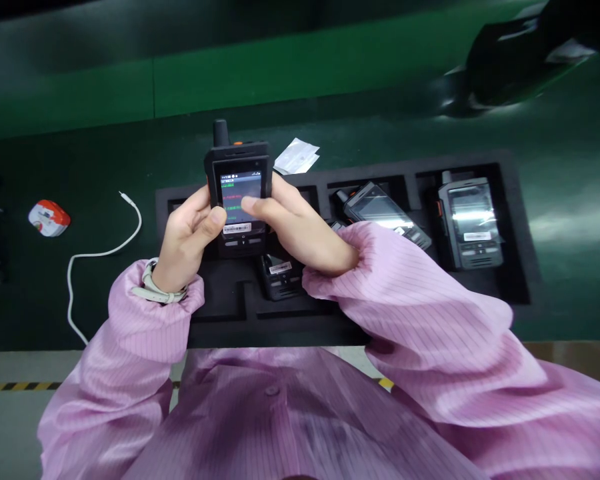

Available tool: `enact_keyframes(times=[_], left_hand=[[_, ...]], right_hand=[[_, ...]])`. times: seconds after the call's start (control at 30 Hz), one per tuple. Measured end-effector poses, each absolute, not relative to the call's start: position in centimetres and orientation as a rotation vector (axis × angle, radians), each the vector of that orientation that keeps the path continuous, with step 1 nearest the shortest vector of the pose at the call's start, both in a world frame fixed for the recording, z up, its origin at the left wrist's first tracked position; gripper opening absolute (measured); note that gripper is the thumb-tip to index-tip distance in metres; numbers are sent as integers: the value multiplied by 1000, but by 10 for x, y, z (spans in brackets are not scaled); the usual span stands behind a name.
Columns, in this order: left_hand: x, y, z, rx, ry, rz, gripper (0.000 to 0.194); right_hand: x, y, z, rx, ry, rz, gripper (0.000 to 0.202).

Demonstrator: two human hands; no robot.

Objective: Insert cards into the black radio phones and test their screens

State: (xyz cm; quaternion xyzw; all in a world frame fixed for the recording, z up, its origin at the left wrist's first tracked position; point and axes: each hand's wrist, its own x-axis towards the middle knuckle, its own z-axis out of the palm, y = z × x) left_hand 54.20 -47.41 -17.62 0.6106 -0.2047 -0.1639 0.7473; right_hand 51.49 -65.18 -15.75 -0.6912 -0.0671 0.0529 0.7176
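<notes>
A black handheld radio (237, 243) with a stub antenna, an orange top button and a lit screen is held upright between both my hands. My left hand (187, 230) wraps its left side, thumb at the screen's lower left edge. Around the right side curls my right hand (300, 223), its thumb over the lit screen with coloured text lines. Below them lies a black foam tray (220, 327). Another radio (283, 285) in it is partly covered by my right sleeve. A tilted radio (380, 210) and a straight one (473, 223) lie farther right in the tray.
White paper slips (297, 157) lie behind the tray. To the left, a white cable (100, 255) curves over the green table (25, 293) near a red and white object (50, 218). A dark, blurred object (505, 63) is at the upper right.
</notes>
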Motion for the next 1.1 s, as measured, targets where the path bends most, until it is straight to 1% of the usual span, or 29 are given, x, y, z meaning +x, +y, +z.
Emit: enact_keyframes(times=[0.07, 0.2, 0.33, 0.43, 0.57, 0.67, 0.83, 1.1], left_hand=[[542, -474, -176, 1335, -437, -369, 46], [541, -474, -174, 1333, -425, -370, 46], [540, -475, -172, 1352, -408, -355, 47], [541, -475, -172, 1336, -424, -351, 43], [541, -475, -174, 1318, -453, -350, 39], [541, -474, -175, 1325, -454, -342, 40], [541, -475, -175, 1346, -444, -339, 44], [540, -475, -176, 1328, -452, -349, 43]], right_hand=[[515, -650, -156, -1486, -121, 128, 38], [514, -649, -155, -1460, -113, 131, 40], [516, -652, -157, -1555, -154, 106, 41], [517, -654, -160, -1632, -210, 87, 42], [517, -656, -162, -1669, -234, 80, 41], [517, -656, -163, -1676, -243, 72, 43], [516, -655, -158, -1642, -226, 85, 44], [515, -650, -156, -1487, -125, 107, 39]])
